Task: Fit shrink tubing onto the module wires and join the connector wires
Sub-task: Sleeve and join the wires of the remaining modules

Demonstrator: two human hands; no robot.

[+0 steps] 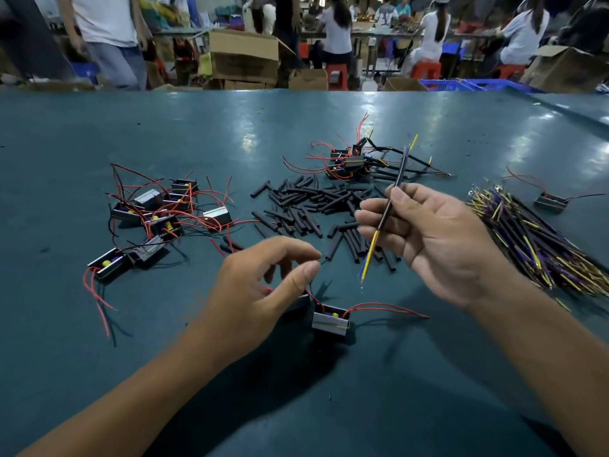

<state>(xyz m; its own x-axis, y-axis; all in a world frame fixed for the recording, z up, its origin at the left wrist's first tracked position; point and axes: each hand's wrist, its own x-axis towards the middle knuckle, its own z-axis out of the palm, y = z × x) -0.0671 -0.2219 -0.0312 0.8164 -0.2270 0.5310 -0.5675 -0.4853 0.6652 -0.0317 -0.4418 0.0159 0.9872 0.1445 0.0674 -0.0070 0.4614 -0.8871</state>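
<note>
Head view: left hand (263, 285) pinches the thin black wire (324, 260) of a module (330, 321) between thumb and forefinger; the module lies on the green surface (164, 133) just below, red leads trailing right. Right hand (428, 239), raised, grips a connector wire (385, 212), black-sleeved with yellow and purple ends. Loose shrink tubing pieces (306, 206) lie between module piles; a connector wire bundle (534, 242) lies far right.

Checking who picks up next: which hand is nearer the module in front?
Left. The left hand hovers just left of the module, pinching its wire; the right hand is raised beyond it, holding a cable.
</note>
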